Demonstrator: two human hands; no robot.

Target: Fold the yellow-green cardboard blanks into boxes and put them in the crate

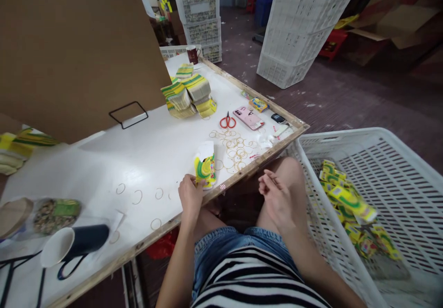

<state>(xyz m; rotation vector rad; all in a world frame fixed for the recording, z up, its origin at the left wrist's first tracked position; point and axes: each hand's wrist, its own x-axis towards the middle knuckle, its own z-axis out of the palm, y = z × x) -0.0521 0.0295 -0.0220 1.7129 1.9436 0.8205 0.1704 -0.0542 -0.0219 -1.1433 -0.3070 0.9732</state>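
Observation:
At the table's front edge, my left hand (191, 192) grips the lower end of a small yellow-and-green carton (206, 168). Its white top flap stands open, pointing away from me. My right hand (277, 197) hovers over my right thigh, fingers loosely curled and apart, with nothing visible in it. Thin rubber bands (238, 148) lie scattered just beyond the carton. Red-handled scissors (227, 122) and a pink phone (248, 117) are behind them. Bundled stacks of flat yellow-green cartons (188, 91) sit farther back.
To my right, a white plastic basket (377, 135) holds several filled cartons (342, 197), one blurred. A dark mug (86, 241) lies on its side at left, near a bag of nuts or seeds (51, 218). A large brown board (79, 54) stands along the table's back; stacked white crates (290, 31) stand beyond.

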